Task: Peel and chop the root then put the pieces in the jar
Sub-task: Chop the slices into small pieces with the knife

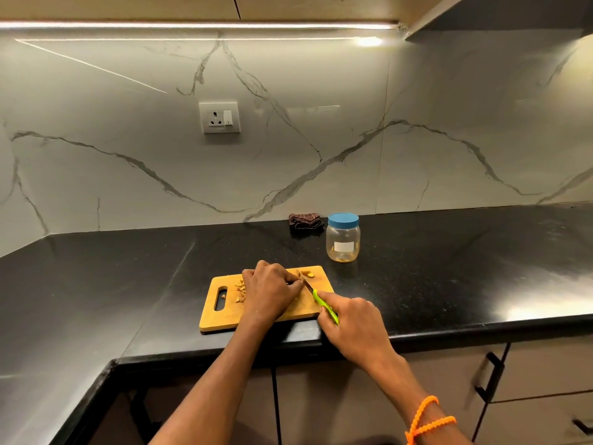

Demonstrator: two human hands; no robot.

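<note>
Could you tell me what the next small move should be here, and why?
Probably press the green-handled knife down through the root piece under the left hand. The right hand grips the handle, the blade lies beside the left fingers on the wooden cutting board, and the blue-lidded clear plastic jar is closed, so chopping seems unfinished.

I count one wooden cutting board [224, 311] on the bench [449, 277], and one knife [321, 300] with a green handle. Two hands are at work: my left hand [269, 293] and my right hand [351, 319]. There is one clear jar [342, 241], wearing one blue lid [343, 220] and one white label [344, 246]. One dark folded cloth [305, 220] lies behind it. One wall socket [219, 117] sits on the backsplash. Two cabinet handles [489, 377] show below. The cut root pieces [240, 289] lie in a small scatter, too tiny and partly hidden under my hand to count.
</note>
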